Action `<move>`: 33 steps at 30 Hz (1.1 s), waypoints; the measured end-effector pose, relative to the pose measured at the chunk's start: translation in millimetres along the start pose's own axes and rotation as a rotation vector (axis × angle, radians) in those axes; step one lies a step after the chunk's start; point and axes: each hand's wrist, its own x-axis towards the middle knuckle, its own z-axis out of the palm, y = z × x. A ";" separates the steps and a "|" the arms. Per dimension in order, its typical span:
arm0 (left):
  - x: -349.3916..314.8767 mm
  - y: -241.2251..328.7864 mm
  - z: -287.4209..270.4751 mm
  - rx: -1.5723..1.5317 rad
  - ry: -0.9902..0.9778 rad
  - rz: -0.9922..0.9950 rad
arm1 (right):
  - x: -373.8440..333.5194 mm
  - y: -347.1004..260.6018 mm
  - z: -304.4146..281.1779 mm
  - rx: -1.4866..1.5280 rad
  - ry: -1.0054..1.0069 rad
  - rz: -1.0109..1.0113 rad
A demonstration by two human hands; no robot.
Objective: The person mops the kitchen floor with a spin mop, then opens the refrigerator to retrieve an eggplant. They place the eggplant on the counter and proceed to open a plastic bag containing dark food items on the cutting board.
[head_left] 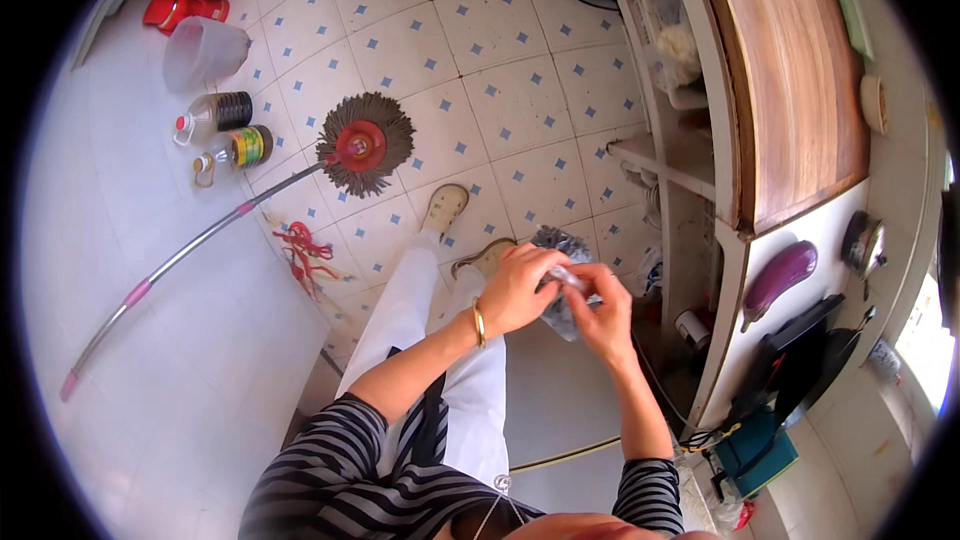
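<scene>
My left hand (520, 288) and my right hand (604, 312) meet in front of my body, fingers pinched on the gathered top of a clear plastic bag (562, 318). Something dark grey and stringy shows in the bag and beyond my fingers; its exact kind is partly hidden by my hands. To the left, a mop (360, 145) with grey-brown strands and a red disc rests with its head on the tiled floor. Its metal pole with pink joints leans toward the lower left.
Against the left wall stand two bottles (250, 145) of dark liquid, a translucent bucket (205, 52) and a red container (185, 10). Red cords (302, 252) lie on the floor. Along the right runs an open shelf unit and a wooden counter (805, 70) with an eggplant (780, 278) beside it.
</scene>
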 end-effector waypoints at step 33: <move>64.9 37.9 34.0 0.229 -0.482 -0.030 | -9.1 53.6 -63.1 0.256 -0.049 0.432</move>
